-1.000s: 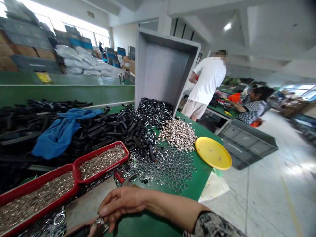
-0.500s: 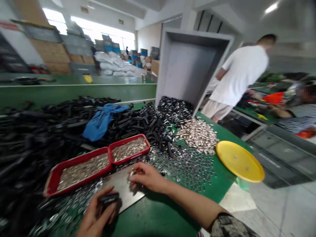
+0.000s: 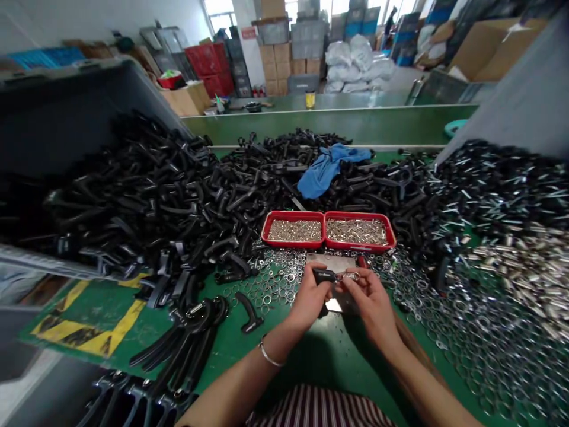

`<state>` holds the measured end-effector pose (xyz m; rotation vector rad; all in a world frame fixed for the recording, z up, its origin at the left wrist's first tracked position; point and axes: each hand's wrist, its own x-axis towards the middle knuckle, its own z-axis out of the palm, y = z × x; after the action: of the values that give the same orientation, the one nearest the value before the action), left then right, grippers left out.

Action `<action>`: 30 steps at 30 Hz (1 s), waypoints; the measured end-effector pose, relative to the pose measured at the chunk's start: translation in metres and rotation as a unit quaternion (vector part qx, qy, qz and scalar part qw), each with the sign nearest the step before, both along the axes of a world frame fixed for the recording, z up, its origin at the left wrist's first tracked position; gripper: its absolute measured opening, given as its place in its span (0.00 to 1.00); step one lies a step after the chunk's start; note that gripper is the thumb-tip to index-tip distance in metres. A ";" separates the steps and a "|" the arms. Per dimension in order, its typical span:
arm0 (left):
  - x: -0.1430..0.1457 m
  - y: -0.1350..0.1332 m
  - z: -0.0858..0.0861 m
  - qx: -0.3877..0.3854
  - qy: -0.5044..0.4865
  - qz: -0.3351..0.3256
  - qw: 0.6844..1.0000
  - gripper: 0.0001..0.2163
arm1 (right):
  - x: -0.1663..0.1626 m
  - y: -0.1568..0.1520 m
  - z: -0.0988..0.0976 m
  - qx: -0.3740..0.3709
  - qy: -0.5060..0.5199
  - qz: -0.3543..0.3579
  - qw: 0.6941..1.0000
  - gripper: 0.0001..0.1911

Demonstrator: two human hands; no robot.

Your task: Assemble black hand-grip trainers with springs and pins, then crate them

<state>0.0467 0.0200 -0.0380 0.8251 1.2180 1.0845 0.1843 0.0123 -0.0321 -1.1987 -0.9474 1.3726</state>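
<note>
My left hand (image 3: 310,296) is closed around a black handle-like part (image 3: 324,275), holding it level above a metal plate (image 3: 344,261). My right hand (image 3: 373,302) pinches a small silver coil spring (image 3: 351,276) at the right end of the black part. The spring lines up with that end; whether it is seated there is too small to tell. Just beyond the hands stand two joined red trays (image 3: 323,225) filled with small metal pins or rivets. Loose metal rings (image 3: 275,281) lie left of my left hand.
A large heap of black handles (image 3: 191,190) covers the left and back, with a blue cloth (image 3: 326,169) on it. At right are heaps of black-headed screws (image 3: 502,184), silver sleeves (image 3: 528,267) and spread rings (image 3: 462,350). Several handles (image 3: 195,344) hang over the front-left edge.
My view has swung left. My hands, apart before, have come together; the spring in my right hand now meets the end of the black part.
</note>
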 end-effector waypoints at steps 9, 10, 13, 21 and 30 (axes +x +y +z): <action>0.003 -0.001 -0.016 -0.028 -0.047 0.016 0.998 0.18 | -0.003 0.001 -0.002 -0.005 -0.049 0.005 0.999 0.17; 0.003 -0.003 -0.016 -0.034 -0.052 0.012 0.998 0.17 | -0.002 0.002 -0.003 -0.002 -0.069 0.009 0.998 0.17; -0.001 -0.009 -0.010 -0.060 -0.078 -0.085 0.992 0.19 | 0.005 0.005 -0.007 0.006 -0.096 0.042 0.995 0.16; -0.018 -0.014 0.019 -0.060 -0.252 -0.315 0.913 0.18 | 0.023 0.027 -0.002 -0.017 -0.067 0.205 0.976 0.15; -0.054 0.008 0.031 0.078 -0.062 -0.005 0.995 0.13 | 0.000 0.097 -0.015 0.312 -0.614 0.221 0.690 0.11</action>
<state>-0.0069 0.0285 -0.0074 0.8685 1.0341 1.2172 0.1846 0.1093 -0.0473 -1.2894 -2.5336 0.2279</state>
